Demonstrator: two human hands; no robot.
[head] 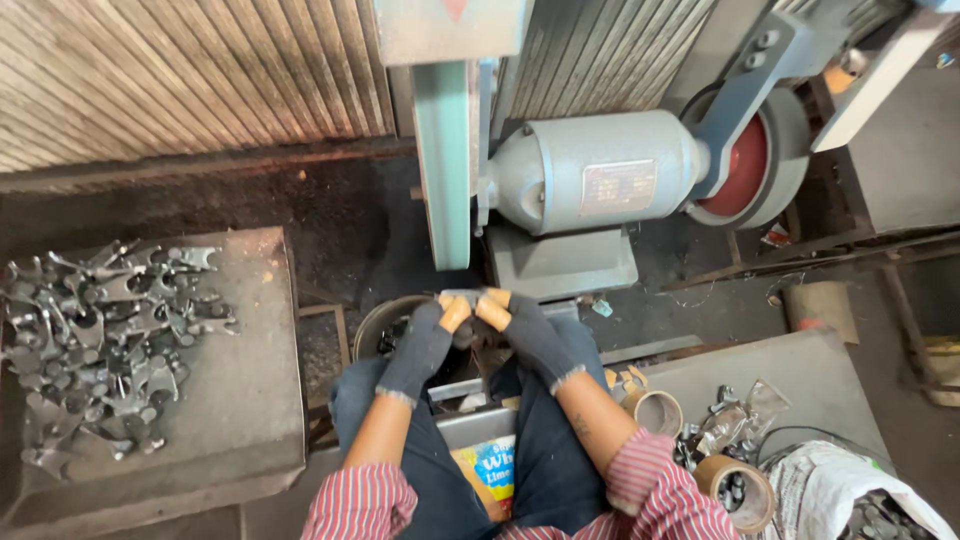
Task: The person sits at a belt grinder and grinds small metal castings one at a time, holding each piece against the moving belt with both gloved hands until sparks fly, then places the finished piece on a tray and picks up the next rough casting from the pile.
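Note:
Both my hands wear dark knit gloves with bare fingertips. My left hand (425, 340) and my right hand (525, 330) meet in front of me and pinch a small grey metal part (470, 296) between their fingertips. The part sits just below the lower end of a green sanding belt (445, 160) on a grey bench grinder (590, 180). My knees are on either side, in dark trousers.
A pile of several grey forged metal parts (100, 340) lies on a grey table (250, 400) at the left. At the right a table (800, 370) holds tape rolls (655, 410), shiny parts and a white sack (850, 495). A round bucket (385, 320) stands under my hands.

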